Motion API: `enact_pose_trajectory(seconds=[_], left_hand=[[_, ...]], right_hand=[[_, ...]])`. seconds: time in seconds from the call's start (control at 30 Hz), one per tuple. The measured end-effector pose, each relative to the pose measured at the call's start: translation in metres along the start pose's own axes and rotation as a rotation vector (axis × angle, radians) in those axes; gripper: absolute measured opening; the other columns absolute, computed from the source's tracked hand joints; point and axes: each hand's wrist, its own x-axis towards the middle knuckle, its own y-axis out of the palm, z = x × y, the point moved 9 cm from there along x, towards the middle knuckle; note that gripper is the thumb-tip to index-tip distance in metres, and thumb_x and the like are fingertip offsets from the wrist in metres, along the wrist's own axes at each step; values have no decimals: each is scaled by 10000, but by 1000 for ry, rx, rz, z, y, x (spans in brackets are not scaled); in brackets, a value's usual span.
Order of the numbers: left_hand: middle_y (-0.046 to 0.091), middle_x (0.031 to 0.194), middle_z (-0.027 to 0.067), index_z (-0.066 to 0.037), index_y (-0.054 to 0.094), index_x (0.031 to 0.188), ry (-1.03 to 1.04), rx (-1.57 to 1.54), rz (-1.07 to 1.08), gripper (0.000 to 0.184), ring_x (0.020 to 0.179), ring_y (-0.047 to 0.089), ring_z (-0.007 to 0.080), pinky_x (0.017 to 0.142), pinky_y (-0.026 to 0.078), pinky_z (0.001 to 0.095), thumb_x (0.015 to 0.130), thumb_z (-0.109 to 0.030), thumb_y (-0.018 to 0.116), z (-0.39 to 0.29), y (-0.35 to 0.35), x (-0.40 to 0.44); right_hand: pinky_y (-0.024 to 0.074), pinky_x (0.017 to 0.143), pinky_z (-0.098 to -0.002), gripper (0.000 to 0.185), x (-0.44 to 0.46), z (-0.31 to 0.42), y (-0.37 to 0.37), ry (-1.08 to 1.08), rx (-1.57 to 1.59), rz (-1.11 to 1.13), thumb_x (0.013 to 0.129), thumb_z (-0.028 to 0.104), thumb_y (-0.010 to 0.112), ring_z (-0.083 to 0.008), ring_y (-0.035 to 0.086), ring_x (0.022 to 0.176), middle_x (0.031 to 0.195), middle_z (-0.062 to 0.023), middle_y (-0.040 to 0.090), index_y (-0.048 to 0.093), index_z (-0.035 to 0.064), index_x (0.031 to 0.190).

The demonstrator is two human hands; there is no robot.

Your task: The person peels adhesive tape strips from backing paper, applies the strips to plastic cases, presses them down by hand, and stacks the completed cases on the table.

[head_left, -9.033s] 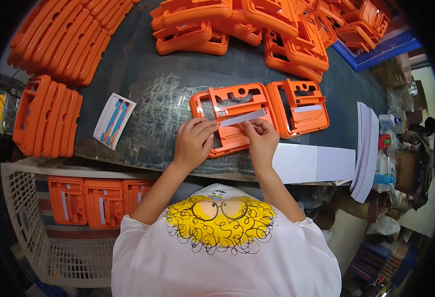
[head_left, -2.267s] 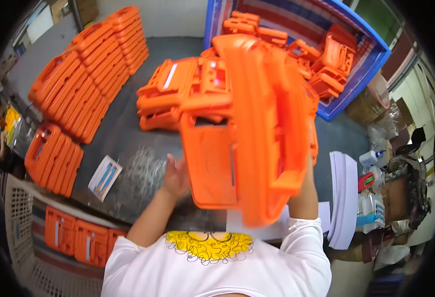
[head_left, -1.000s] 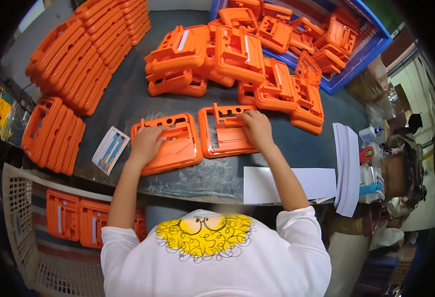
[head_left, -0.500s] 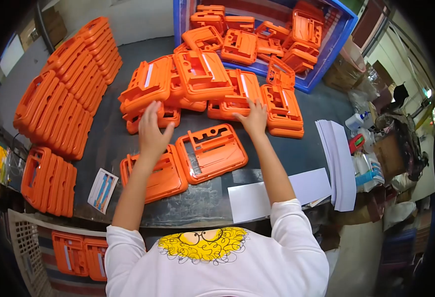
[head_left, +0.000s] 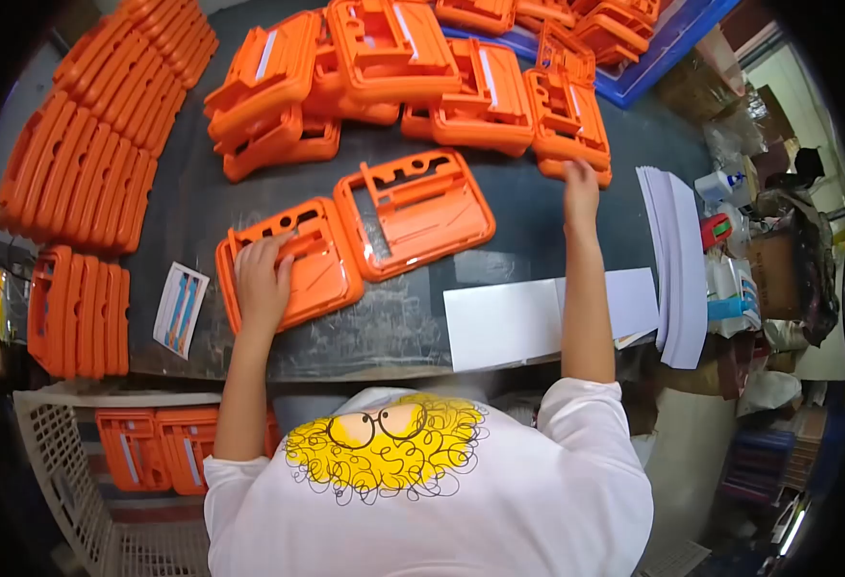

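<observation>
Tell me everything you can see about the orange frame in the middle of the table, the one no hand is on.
The orange frame looks like glossy moulded plastic, with rounded corners and a raised rim. A bar crosses it, holes of various shapes line its far side, and a gap on its left shows the dark table. It lies flat, slightly turned, its left edge seeming to touch a similar frame under the left hand. No white strip shows on it.

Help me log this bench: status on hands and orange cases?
Left hand on left orange case. Right hand at near edge of right stack. Right orange case unobstructed. Right forearm over white sheets.
</observation>
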Motion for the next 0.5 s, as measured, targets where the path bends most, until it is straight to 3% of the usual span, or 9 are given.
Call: enact_pose_trajectory(seconds=[0.1, 0.17, 0.2, 0.23, 0.33, 0.43, 0.5], left_hand=[[636, 1129, 117, -97, 629, 1195, 12, -2, 2, 326, 1091, 560, 327, 1007, 380, 443, 871, -129, 644, -14, 7, 7], [641, 1141, 123, -84, 641, 1158, 112, 10, -69, 322, 1093, 573, 328, 990, 405, 445, 839, -127, 663, -52, -2, 16], [645, 1139, 128, -74, 647, 1138, 166, -40, -108, 309, 1097, 575, 333, 988, 410, 446, 833, -124, 666, -82, -6, 21], [649, 1136, 133, -65, 653, 1119, 219, -90, -150, 297, 1101, 576, 339, 986, 416, 448, 827, -122, 669, -112, -5, 22], [621, 1212, 137, -57, 623, 1149, 508, -404, 234, 379, 1158, 556, 332, 987, 438, 446, 789, -141, 703, -207, 65, -10], [542, 1338, 158, -34, 545, 1273, 660, -478, 486, 539, 1266, 497, 334, 1057, 405, 444, 789, -187, 725, -275, 131, -43], [476, 1408, 176, -10, 486, 1338, 699, -477, 516, 623, 1329, 436, 339, 1110, 354, 443, 812, -254, 714, -308, 153, -48]], right_hand=[[502, 832, -356, 180, -88, 43, 34, 9, -327, 624, 859, 138, 696, -203, 670, 900, 991, -91, 712, 713, 31, 1002], [507, 740, -334, 175, -139, 68, 39, -368, -500, 766, 796, 83, 736, -222, 657, 848, 924, -88, 689, 724, 65, 970], [496, 752, -363, 191, -162, 78, 37, -621, -578, 784, 733, 60, 747, -275, 634, 874, 876, -91, 665, 726, 94, 920], [489, 756, -372, 186, -161, 71, 28, -627, -686, 718, 725, 59, 745, -274, 626, 883, 867, -78, 662, 727, 98, 905], [462, 738, -386, 168, -143, 51, -13, -625, -1016, 506, 705, 67, 736, -244, 600, 893, 869, -16, 663, 731, 120, 864], [449, 801, -376, 153, -122, 31, -50, -585, -1136, 558, 735, 82, 710, -217, 601, 922, 905, -9, 684, 752, 140, 871], [435, 857, -360, 197, -123, 24, -56, -632, -1040, 682, 763, 92, 700, -209, 597, 950, 941, -2, 682, 764, 159, 937]])
